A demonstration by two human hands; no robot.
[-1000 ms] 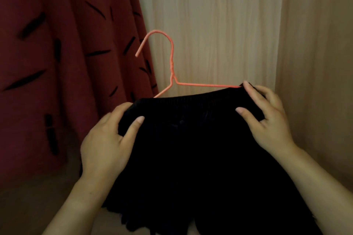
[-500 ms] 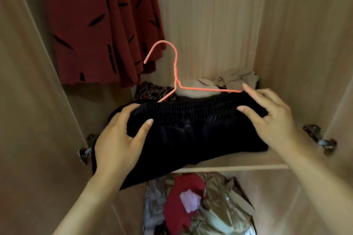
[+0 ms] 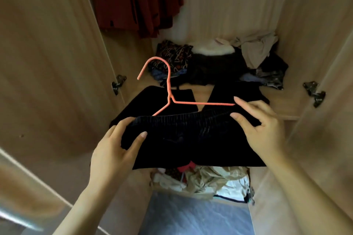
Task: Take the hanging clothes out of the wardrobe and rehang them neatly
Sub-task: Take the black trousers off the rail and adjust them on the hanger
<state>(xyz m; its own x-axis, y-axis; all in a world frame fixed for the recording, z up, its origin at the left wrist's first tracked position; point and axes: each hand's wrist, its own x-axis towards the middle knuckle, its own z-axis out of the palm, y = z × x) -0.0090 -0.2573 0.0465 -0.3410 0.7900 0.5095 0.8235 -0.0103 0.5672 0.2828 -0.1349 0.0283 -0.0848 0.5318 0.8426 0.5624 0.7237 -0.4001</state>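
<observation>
Two hands hold a black garment [image 3: 181, 139] with a ribbed elastic waistband, draped over the lower bar of a coral-pink wire hanger [image 3: 200, 103] inside a pale wooden wardrobe [image 3: 315, 25]. We see the left hand [image 3: 112, 150] gripping the garment's left end, thumb laid across the front of the cloth and fingers tucked behind it. The right hand [image 3: 261, 129] pinches the right end, where the hanger's bar meets the waistband, with forefinger above and thumb below; its other fingers curl against the fabric. The hanger's hook points up and to the left. The garment's far part lies on a light wooden shelf [image 3: 202, 94], and its near part hangs past the shelf's front edge. At the back of the shelf we find a heap of crumpled clothes [image 3: 256, 49], patterned, white and beige. A dark red garment [image 3: 137, 0] with black dashes hangs at upper left. Below the shelf, more loose clothes [image 3: 206, 177] in beige, red and white fill the lower compartment.
</observation>
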